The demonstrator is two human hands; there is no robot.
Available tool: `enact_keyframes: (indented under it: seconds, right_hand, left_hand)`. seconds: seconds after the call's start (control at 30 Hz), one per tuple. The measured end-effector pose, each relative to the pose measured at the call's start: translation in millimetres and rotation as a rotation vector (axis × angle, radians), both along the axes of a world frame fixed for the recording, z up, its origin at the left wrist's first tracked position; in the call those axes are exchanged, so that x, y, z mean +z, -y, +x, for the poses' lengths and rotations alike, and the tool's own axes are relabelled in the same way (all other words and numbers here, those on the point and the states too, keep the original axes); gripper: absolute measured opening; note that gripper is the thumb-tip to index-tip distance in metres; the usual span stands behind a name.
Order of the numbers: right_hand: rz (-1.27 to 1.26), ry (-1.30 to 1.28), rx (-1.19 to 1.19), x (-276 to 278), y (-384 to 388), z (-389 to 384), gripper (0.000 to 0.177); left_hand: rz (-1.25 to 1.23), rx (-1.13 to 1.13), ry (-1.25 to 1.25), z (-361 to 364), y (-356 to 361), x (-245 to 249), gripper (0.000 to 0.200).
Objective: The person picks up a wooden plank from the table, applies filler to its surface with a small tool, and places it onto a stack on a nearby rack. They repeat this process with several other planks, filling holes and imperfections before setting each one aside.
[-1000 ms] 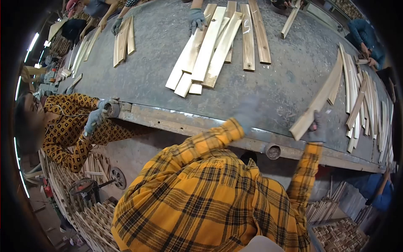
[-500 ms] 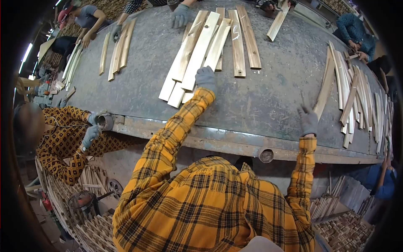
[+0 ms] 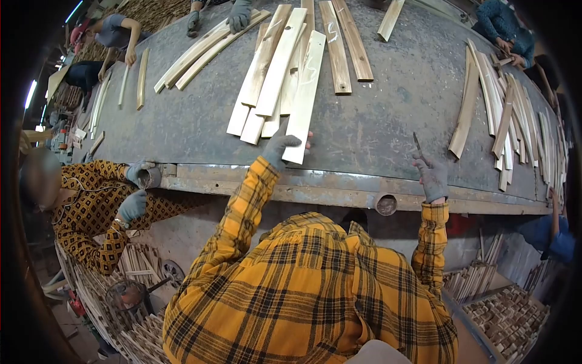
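My left hand (image 3: 284,148), in a grey glove, grips the lower end of a pale wooden slat (image 3: 307,97) near the table's front edge. Bare fingertips show at the slat's right side. Just beyond lie overlapping slats (image 3: 260,73), light and brown. Two brown slats, one (image 3: 337,51) with a chalk mark, lie to their right. My right hand (image 3: 431,177), gloved with bare fingertips, is over the front edge at the right, closed around a thin dark pointed tool (image 3: 418,143). A curved brown slat (image 3: 465,115) lies beyond it.
A person in patterned clothes (image 3: 91,206) holds a round cup (image 3: 149,176) at the left. Another person's gloved hand (image 3: 239,16) touches slats at the far side. Many slats (image 3: 515,115) lie at the right. A pipe end (image 3: 386,204) is below the table edge (image 3: 339,187).
My left hand has drawn the pale slat toward me and to the table's front edge. My right hand has shifted left, its tool now visible. Across the table, a gloved hand and slats have moved.
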State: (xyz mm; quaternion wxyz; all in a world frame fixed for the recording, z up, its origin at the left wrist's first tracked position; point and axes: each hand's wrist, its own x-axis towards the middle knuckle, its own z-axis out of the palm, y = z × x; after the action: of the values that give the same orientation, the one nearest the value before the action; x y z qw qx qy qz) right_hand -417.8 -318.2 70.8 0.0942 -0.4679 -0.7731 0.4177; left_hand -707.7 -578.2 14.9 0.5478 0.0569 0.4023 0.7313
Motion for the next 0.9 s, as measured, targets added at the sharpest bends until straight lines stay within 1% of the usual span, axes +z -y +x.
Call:
enact_keyframes:
  seconds: [0.07, 0.1, 0.13, 0.17, 0.23, 0.27, 0.3, 0.37, 0.4, 0.43, 0.47, 0.5, 0.53, 0.57, 0.6, 0.63, 0.67, 0.7, 0.77, 0.8, 0.83, 0.87, 0.9]
  right_hand:
    - [0.119, -0.059, 0.105, -7, -7, 3, 0.026]
    - [-0.011, -0.107, 0.062, 8, 6, -10, 0.027]
    - [-0.140, -0.156, 0.020, 36, 31, -34, 0.029]
    - [-0.270, -0.206, -0.019, 51, 45, -50, 0.030]
    - [-0.473, -0.469, -0.028, 49, 49, -62, 0.031]
    - [-0.575, -0.602, -0.027, 47, 47, -68, 0.032]
    - [-0.566, -0.652, -0.114, 40, 38, -73, 0.033]
    - [-0.546, -0.749, -0.294, 16, 4, -76, 0.035]
    - [-0.596, -0.701, -0.290, 2, -29, -60, 0.035]
    - [-0.526, -0.683, -0.298, -7, -60, -51, 0.034]
    - [-0.460, -0.656, -0.352, 6, -72, -50, 0.018]
    - [-0.435, -0.671, -0.358, 6, -94, -44, 0.018]
    - [-0.407, -0.610, -0.367, 9, -118, -36, 0.018]
    - [-0.459, -0.574, -0.252, -15, -168, -12, 0.032]
    - [-0.419, -0.459, -0.205, -41, -221, 8, 0.036]
    - [-0.111, -0.193, -0.224, -33, -220, 2, 0.039]
    - [0.193, 0.077, -0.236, -10, -212, -6, 0.043]
    - [0.495, 0.350, -0.238, 2, -207, -9, 0.048]
    - [0.479, 0.261, -0.241, -29, -219, -3, 0.055]
    - [0.475, 0.214, -0.242, -39, -222, 2, 0.059]
    - [0.386, 0.221, -0.207, -11, -176, -13, 0.057]
    - [0.368, 0.263, -0.060, 7, -141, -23, 0.059]
    - [0.361, 0.101, -0.035, -21, -132, -17, 0.054]
  left_hand:
    - [0.013, -0.016, -0.040, 21, -4, 1, 0.072]
    - [-0.007, -0.005, -0.041, 37, -7, 16, 0.069]
    - [0.021, -0.060, 0.000, 50, -16, 32, 0.067]
    - [0.046, -0.113, 0.041, 64, -30, 46, 0.065]
    - [0.089, -0.176, -0.011, 90, -63, 67, 0.058]
    - [0.082, -0.195, -0.037, 102, -82, 65, 0.055]
    - [0.074, -0.215, -0.063, 113, -99, 59, 0.052]
    - [-0.187, -0.234, -0.780, 107, -131, 40, 0.042]
    - [-0.361, -0.204, -1.001, 93, -144, 36, 0.043]
    - [-0.538, -0.171, -1.216, 76, -157, 35, 0.045]
    - [-0.722, -0.099, -1.336, 56, -171, 31, 0.050]
    - [-0.908, -0.023, -1.452, 33, -184, 28, 0.055]
    - [-0.961, -0.022, -1.517, 12, -192, 27, 0.061]
    - [-1.016, -0.026, -1.578, -6, -199, 24, 0.067]
    - [-1.051, -0.044, -1.487, -21, -212, 17, 0.068]
    - [-1.087, -0.066, -1.395, -35, -224, 1, 0.068]
    - [-1.120, -0.091, -1.304, -46, -235, -9, 0.069]
    - [-1.102, -0.093, -1.211, -58, -243, -15, 0.068]
    - [-1.059, -0.095, -1.029, -79, -247, -21, 0.067]
    - [-1.004, -0.156, -0.879, -77, -237, 7, 0.068]
    - [-1.060, -0.185, -0.999, -74, -240, 4, 0.068]
    - [-1.115, -0.211, -1.120, -74, -247, 1, 0.069]
    - [-1.168, -0.237, -1.243, -76, -253, -3, 0.070]
